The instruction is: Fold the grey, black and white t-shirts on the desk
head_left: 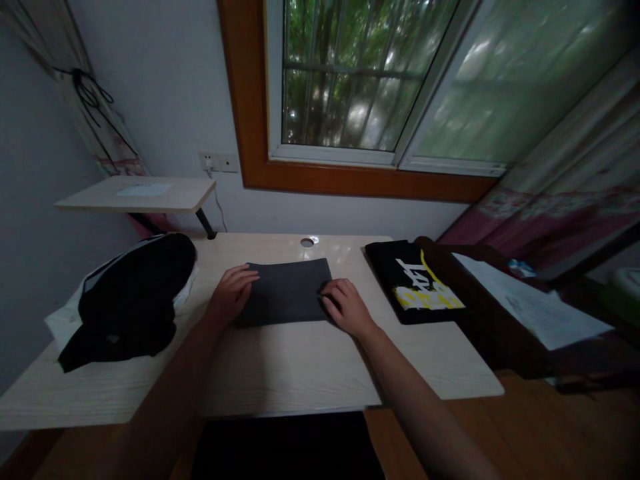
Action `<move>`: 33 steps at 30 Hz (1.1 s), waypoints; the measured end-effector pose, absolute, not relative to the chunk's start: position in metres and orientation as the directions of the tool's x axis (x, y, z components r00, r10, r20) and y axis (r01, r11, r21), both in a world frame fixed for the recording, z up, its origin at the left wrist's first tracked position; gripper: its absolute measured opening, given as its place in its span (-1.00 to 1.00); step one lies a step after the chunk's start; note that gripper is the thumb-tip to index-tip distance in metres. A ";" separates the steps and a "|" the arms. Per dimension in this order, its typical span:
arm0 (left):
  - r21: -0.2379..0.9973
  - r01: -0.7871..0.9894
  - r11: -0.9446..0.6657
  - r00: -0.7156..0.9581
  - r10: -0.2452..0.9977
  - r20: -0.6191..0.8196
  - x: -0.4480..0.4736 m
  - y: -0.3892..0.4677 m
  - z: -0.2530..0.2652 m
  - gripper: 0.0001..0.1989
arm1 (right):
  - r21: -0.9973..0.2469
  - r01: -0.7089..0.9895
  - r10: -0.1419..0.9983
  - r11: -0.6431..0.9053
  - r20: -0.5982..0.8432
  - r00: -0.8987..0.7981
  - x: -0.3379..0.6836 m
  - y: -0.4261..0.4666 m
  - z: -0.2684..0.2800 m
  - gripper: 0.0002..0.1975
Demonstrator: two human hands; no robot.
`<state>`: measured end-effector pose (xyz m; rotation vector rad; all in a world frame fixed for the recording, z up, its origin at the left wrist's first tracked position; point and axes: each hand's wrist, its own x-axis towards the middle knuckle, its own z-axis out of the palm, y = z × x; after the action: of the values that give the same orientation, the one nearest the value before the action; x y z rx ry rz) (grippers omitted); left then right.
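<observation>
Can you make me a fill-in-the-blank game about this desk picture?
The left hand touches the left side of the grey rectangle, and the right hand touches its ____ side.
The bundle on the left of the desk is mostly coloured ____.
The flat black item has white and ____ print.

Missing words: right; black; yellow.

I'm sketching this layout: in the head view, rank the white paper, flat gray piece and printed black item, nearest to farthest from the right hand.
1. Flat gray piece: touching the right hand.
2. Printed black item: to the hand's right.
3. White paper: farther right.
</observation>
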<state>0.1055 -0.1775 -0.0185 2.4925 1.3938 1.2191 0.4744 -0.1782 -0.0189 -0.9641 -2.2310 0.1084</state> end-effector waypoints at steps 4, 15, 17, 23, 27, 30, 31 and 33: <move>0.367 0.690 -0.624 0.401 0.751 0.525 0.112 -0.197 -0.016 -0.63 | -0.241 0.593 0.625 0.769 0.482 -0.614 0.480 -0.191 -0.015 -0.64; 0.186 0.722 -0.667 0.593 0.734 0.330 0.110 -0.218 -0.023 -0.31 | -0.226 0.662 0.688 0.714 0.397 -0.607 0.498 -0.195 -0.017 -0.41; 0.167 0.737 -0.654 0.579 0.740 0.343 0.109 -0.217 -0.025 -0.32 | -0.219 0.684 0.703 0.696 0.400 -0.588 0.501 -0.194 -0.018 -0.40; 0.110 0.792 -0.601 0.534 0.768 0.354 0.103 -0.212 -0.032 -0.36 | -0.195 0.718 0.719 0.668 0.419 -0.555 0.504 -0.192 -0.019 -0.55; 0.131 0.855 -0.501 0.417 0.816 0.399 0.093 -0.206 -0.035 -0.38 | -0.176 0.672 0.667 0.719 0.446 -0.597 0.496 -0.196 -0.019 -0.74; 0.212 0.905 -0.369 0.242 0.856 0.456 0.085 -0.202 -0.037 -0.39 | -0.138 0.610 0.595 0.781 0.460 -0.658 0.481 -0.202 -0.020 -0.82; 0.244 0.915 -0.321 0.178 0.863 0.472 0.083 -0.201 -0.038 -0.39 | -0.124 0.580 0.564 0.805 0.464 -0.683 0.475 -0.204 -0.021 -0.84; 0.301 0.924 -0.238 0.063 0.869 0.492 0.080 -0.199 -0.041 -0.43 | -0.106 0.509 0.494 0.854 0.472 -0.730 0.462 -0.209 -0.023 -0.88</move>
<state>0.0796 -0.1986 -0.0410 2.3556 1.9930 0.9672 0.4618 -0.2093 -0.0228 -0.7345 -2.5324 -0.0421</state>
